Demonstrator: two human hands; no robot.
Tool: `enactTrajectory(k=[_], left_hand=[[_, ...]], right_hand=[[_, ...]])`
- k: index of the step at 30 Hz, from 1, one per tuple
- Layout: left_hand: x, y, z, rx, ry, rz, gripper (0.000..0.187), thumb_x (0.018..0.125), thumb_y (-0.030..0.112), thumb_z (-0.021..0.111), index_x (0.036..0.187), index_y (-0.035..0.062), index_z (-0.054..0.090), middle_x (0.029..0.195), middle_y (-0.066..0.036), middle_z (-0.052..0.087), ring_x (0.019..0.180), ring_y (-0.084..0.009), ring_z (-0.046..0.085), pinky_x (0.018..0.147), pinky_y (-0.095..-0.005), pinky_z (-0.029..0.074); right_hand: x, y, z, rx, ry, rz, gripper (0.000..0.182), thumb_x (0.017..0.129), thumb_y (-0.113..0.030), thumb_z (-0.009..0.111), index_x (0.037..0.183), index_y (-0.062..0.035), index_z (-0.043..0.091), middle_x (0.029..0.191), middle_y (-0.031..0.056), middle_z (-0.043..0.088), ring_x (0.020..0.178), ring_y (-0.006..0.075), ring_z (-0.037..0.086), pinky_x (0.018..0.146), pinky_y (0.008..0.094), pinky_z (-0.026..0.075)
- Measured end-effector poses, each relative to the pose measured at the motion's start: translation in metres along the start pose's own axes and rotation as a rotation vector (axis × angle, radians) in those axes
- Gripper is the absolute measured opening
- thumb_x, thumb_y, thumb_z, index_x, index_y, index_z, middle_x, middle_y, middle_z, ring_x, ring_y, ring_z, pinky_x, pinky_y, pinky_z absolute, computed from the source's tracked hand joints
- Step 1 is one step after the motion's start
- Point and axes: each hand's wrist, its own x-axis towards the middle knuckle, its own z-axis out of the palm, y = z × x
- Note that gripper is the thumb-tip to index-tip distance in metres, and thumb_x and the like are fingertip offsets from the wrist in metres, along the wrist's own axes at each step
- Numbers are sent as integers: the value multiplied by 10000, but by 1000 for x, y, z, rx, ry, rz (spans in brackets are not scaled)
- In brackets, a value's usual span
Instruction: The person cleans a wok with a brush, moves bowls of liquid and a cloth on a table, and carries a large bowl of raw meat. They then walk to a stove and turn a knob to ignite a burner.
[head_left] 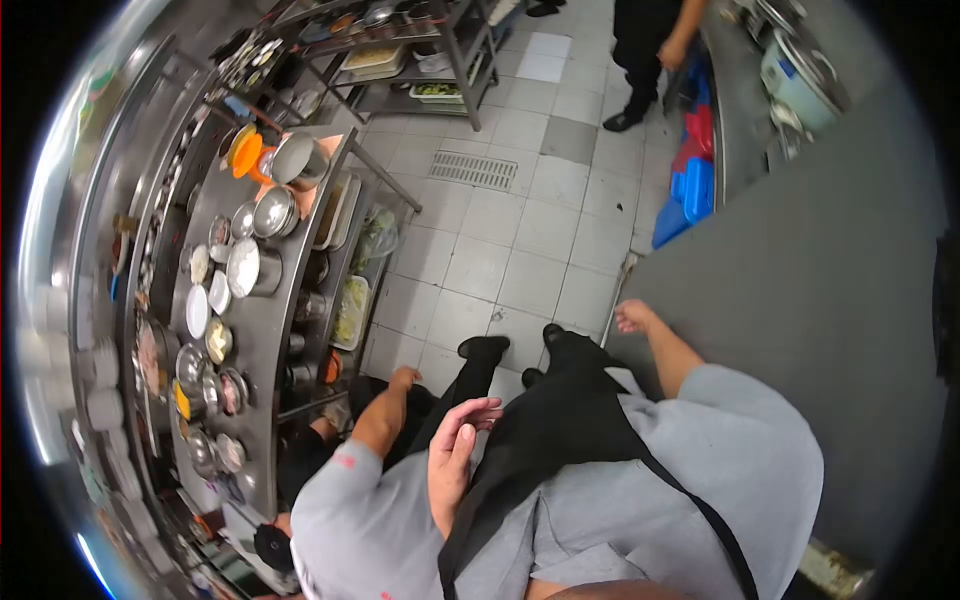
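My left hand (pixel 460 445) is raised in front of my body at the left edge of my black apron (pixel 560 410). Its fingers bend loosely inward with the thumb apart, and nothing shows in it. On the other side my right hand (pixel 633 316) hangs by the edge of a large grey panel (pixel 780 300). Those fingers are curled in, with no object visible in them. Left of my left hand, another forearm (pixel 380 420) comes out of a grey sleeve (pixel 345 470) with red lettering, its small hand hanging down.
A steel table (pixel 265 340) on the left bears metal bowls, pots (pixel 254 268) and white plates. Food trays fill its lower shelf. Tiled floor (pixel 530 220) with a drain grate (pixel 472 170) lies ahead. A person (pixel 640 60) stands near blue and red containers (pixel 687 200).
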Motion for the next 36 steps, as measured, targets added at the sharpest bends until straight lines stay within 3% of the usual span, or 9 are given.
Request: enactTrajectory(k=[4,8,13,16,22,29,31,33,36], left_hand=[[48,3,-11,70,11,-127,331,927,208,569,1189,7,564,1161,-86,610,1041,-150,562,919,-286,419],[139,-17,-17,-43,11,-173,258,910,159,589,1127,20,595,1106,-76,630,971,-141,574,885,-279,437],[260,-2,-7,-119,40,-186,225,918,169,581,1104,43,595,1038,-69,640,912,-143,589,826,-274,451],[301,31,-3,-162,160,-73,204,930,161,565,1101,55,594,1002,-62,637,878,-129,588,804,-268,453],[382,74,-17,-172,285,33,177,930,126,559,1088,57,598,972,-58,634,849,-115,580,780,-254,452],[527,117,-77,-131,290,-22,184,935,152,568,1084,46,595,959,-46,622,846,-102,559,799,-248,450],[576,116,-114,-79,225,-14,197,928,173,583,1087,57,595,977,-36,634,853,-107,568,798,-251,455],[623,128,-143,36,198,-9,236,940,220,579,1103,50,586,995,-25,628,868,-98,557,812,-249,452],[674,169,-173,91,259,-1,246,941,230,577,1111,53,584,997,-24,627,867,-96,558,812,-245,448]], right_hand=[[9,-20,-3,235,-86,77,252,898,-260,575,1065,-71,574,893,98,618,714,223,616,598,356,534],[9,-114,-2,201,-185,-60,291,924,-263,553,1142,-72,555,961,85,615,805,218,600,681,342,506],[16,-286,8,59,-293,-318,317,934,-273,556,1170,-60,565,1058,65,610,873,182,593,715,311,486],[-3,-397,30,-71,-407,-438,340,931,-286,567,1182,-57,563,1070,60,611,887,167,592,727,298,478],[-11,-605,109,-398,-732,-764,344,908,-287,591,1155,-48,587,983,17,612,832,114,573,688,262,471],[101,-763,181,-629,-567,-827,287,903,-244,594,1104,-41,614,901,4,624,776,85,570,643,251,472],[148,-787,191,-618,-542,-817,253,896,-217,598,1059,-25,625,794,13,610,661,100,544,561,254,459],[152,-815,195,-654,-458,-671,230,888,-217,600,1013,-26,631,766,16,607,656,96,547,547,255,457],[214,-849,204,-652,-520,-559,220,880,-225,602,980,-33,638,790,36,618,686,105,580,546,249,470]])
